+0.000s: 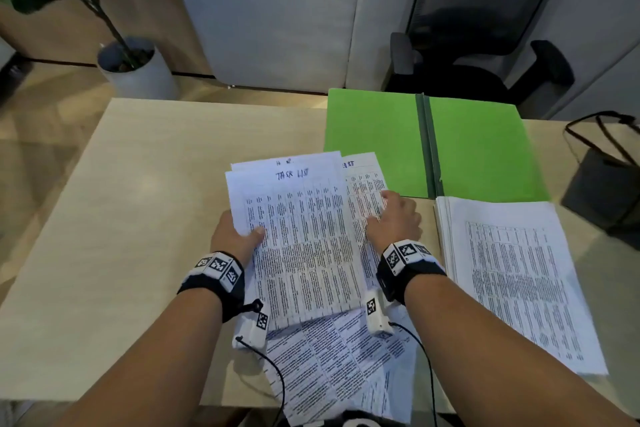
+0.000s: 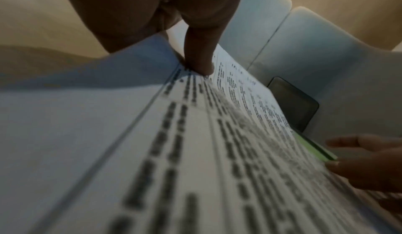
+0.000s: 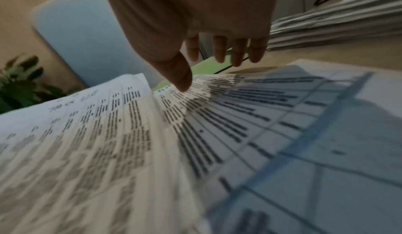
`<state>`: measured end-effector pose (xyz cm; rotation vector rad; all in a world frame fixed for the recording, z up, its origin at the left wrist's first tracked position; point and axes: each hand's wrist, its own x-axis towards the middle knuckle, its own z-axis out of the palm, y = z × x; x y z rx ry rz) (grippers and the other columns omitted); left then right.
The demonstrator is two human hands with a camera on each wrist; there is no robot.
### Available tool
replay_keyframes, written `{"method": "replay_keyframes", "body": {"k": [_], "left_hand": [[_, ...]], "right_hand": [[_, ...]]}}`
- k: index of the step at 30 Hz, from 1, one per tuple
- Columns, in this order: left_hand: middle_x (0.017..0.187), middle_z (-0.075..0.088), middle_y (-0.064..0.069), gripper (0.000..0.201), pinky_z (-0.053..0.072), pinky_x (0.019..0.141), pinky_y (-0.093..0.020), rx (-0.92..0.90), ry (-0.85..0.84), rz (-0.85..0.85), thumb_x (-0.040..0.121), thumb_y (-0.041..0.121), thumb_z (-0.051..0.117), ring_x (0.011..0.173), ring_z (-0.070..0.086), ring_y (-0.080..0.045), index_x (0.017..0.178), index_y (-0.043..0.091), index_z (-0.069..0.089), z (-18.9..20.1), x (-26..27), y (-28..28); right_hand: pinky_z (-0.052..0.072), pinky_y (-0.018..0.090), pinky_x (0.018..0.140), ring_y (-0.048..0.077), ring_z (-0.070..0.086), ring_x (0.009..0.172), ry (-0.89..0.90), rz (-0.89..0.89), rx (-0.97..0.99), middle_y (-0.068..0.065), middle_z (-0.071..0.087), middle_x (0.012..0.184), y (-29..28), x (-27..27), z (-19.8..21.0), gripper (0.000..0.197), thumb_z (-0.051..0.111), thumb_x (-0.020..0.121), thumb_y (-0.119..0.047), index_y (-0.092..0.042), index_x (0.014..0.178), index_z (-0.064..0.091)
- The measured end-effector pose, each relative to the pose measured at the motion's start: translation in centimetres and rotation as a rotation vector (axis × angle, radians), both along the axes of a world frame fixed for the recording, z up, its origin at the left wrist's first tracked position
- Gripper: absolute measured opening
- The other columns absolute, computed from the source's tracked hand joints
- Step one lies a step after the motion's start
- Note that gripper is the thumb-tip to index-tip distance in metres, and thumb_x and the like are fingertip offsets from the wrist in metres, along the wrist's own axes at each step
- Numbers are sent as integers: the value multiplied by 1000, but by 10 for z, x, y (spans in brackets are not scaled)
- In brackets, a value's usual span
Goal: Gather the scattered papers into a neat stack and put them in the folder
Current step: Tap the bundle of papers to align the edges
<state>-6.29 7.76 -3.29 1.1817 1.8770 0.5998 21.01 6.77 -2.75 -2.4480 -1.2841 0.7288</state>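
A bundle of printed sheets headed "TASK LIST" (image 1: 298, 236) is lifted off the table at mid-centre; my left hand (image 1: 239, 234) grips its left edge, thumb (image 2: 201, 60) on top. My right hand (image 1: 393, 218) hovers open over another printed sheet (image 1: 367, 198) lying to the bundle's right, thumb (image 3: 180, 76) and fingers (image 3: 238, 53) stretched down toward it. More loose sheets (image 1: 339, 367) lie at the near edge under my wrists. The green folder (image 1: 374, 142) lies open at the back right. A neat pile of papers (image 1: 519, 281) sits on the right.
The pale wooden table (image 1: 138, 218) stretches left. A black bag (image 1: 609, 191) stands at the right edge. A dark office chair (image 1: 478, 55) and a potted plant (image 1: 135, 62) stand beyond the table's far edge.
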Motion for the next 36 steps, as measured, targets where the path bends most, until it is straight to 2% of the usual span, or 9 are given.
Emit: {"method": "replay_keyframes", "body": {"k": [5,7,11,14,20,23,28,33,36], "left_hand": [[115,64,-11,34,42,81,-31,-52,63,-42,89,19,62,93,57,-26,121,11,55,-10,0,-15],[117,63,-9,34,41,83,-30,-45,31,-19,91,17,58,97,57,-25,124,11,54,-8,1,-17],[125,56,4,46,39,98,-35,-23,-241,92,89,30,62,115,53,-21,132,17,51,-1,2,-14],[131,57,-1,49,39,105,-47,-4,-433,112,91,26,62,119,54,-25,136,14,48,11,9,-15],[112,66,-1,33,48,92,-44,73,-407,9,87,20,67,103,62,-24,118,18,57,20,22,-12],[106,66,-2,45,51,83,-38,108,-204,75,81,19,71,93,64,-26,122,14,50,22,17,-12],[96,62,-8,21,42,72,-31,-47,219,-62,89,23,58,83,55,-28,100,5,56,18,-7,-25],[94,61,-18,17,44,68,-34,-147,307,-36,89,16,53,77,55,-33,100,2,54,1,-33,-42],[92,59,-18,18,39,67,-33,-86,305,32,90,10,49,75,50,-31,104,1,53,0,-39,-50]], "right_hand": [[36,46,99,33,42,119,-130,105,-189,14,39,133,-11,-5,-4,104,65,77,-14,-31,151,-6],[38,46,97,34,47,115,-56,52,-196,11,50,120,-9,-3,-5,96,63,76,-8,-25,151,5],[49,29,79,30,60,96,215,34,103,10,60,104,-12,5,1,26,49,88,-2,-9,112,56],[46,17,59,18,60,79,528,-1,274,0,64,89,-19,-1,25,21,48,93,-1,-16,101,60],[55,23,59,10,70,72,995,29,282,0,73,86,-36,-7,62,29,63,86,5,-12,109,65],[52,20,59,4,65,64,732,54,286,-4,69,79,-42,-2,58,13,66,88,-8,-16,98,65],[52,28,79,18,61,85,312,217,105,-3,63,88,-62,3,34,11,63,86,-16,-23,95,63],[34,53,105,30,30,134,-74,647,-322,2,27,145,-90,-26,23,76,69,74,-49,-39,138,30],[23,61,109,34,4,145,-173,760,-418,-3,-5,159,-104,-37,8,100,73,72,-50,-39,146,7]]}}
